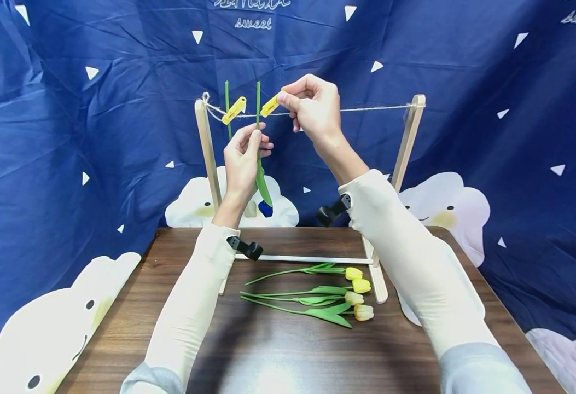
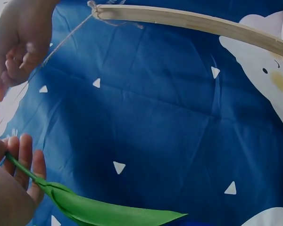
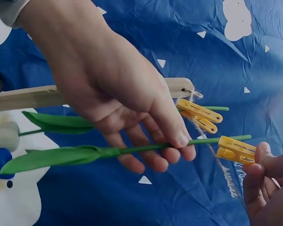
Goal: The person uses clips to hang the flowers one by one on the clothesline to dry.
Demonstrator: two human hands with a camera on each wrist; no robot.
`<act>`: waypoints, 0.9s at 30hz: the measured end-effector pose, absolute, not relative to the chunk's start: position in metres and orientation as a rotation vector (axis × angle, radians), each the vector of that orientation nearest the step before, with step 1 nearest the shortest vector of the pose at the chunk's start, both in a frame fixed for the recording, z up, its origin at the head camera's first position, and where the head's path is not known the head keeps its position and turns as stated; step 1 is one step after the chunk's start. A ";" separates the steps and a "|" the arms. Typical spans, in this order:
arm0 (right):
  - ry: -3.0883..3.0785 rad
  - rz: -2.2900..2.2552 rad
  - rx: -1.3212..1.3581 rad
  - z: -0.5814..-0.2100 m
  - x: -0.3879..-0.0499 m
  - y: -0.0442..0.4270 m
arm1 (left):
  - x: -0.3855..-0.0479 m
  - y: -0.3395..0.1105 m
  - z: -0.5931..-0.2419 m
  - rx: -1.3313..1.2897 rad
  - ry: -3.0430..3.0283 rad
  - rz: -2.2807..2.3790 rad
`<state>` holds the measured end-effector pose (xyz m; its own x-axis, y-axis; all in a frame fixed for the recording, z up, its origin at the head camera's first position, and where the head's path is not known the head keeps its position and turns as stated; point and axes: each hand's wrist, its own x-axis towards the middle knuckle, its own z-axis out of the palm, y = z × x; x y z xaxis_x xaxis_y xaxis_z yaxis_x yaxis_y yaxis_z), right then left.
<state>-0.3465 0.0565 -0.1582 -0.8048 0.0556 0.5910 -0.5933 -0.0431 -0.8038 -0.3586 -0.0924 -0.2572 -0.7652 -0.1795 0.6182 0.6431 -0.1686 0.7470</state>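
Observation:
My left hand (image 1: 240,164) pinches the green stem of a blue tulip (image 1: 265,209), whose bloom hangs down and whose stem end points up past the twine (image 1: 376,109). My right hand (image 1: 319,106) pinches a yellow clothespin (image 1: 270,106) between thumb and fingers. In the right wrist view, that clothespin (image 3: 238,151) meets the stem near its upper end; I cannot tell whether it clamps it. To the left, another yellow clothespin (image 1: 234,111) sits on the twine at the stem of a whitish tulip (image 3: 4,135), which also hangs bloom down, partly behind my left hand.
The twine runs between two wooden posts, left (image 1: 206,148) and right (image 1: 408,139), of a stand on the brown table (image 1: 179,306). Several tulips lie in front of its lower bar (image 1: 312,259), among them a yellow tulip (image 1: 361,285) and a pale tulip (image 1: 364,312). Blue cloth hangs behind.

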 end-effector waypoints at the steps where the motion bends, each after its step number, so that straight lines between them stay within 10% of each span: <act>1: -1.787 1.916 0.560 -0.159 -0.348 0.055 | -0.359 -0.092 -0.258 -0.536 -1.558 -1.986; 27: -1.982 1.943 0.649 -0.173 -0.347 0.052 | -0.358 -0.093 -0.258 -0.496 -1.524 -2.056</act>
<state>-0.3472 0.0524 -0.1728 -0.8563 -0.1142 0.5037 -0.5058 -0.0114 -0.8625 -0.3582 -0.0929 -0.2576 -0.7931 -0.1948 0.5772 0.6089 -0.2251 0.7607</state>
